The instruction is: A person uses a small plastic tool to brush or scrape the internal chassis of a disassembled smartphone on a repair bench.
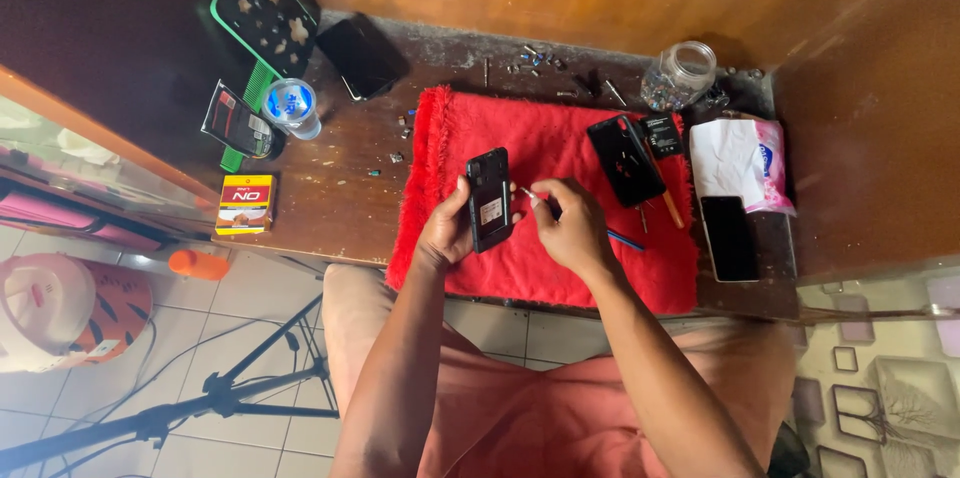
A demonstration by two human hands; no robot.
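Head view: the left hand [448, 228] grips the dark phone [488, 200] upright over the red towel [545, 258] — long axis running away from the person. The right hand [572, 228] sits just right of it, fingers pinched on a small tool [532, 197] pointing left toward the phone's edge.

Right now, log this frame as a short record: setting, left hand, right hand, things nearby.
setting: wooden table with a red cloth
left hand: holds an opened black phone upright above the cloth
right hand: pinches a small thin tool at the phone's edge
nearby: second black phone body, glass jar, tissue pack, dark-screened phone, yellow box
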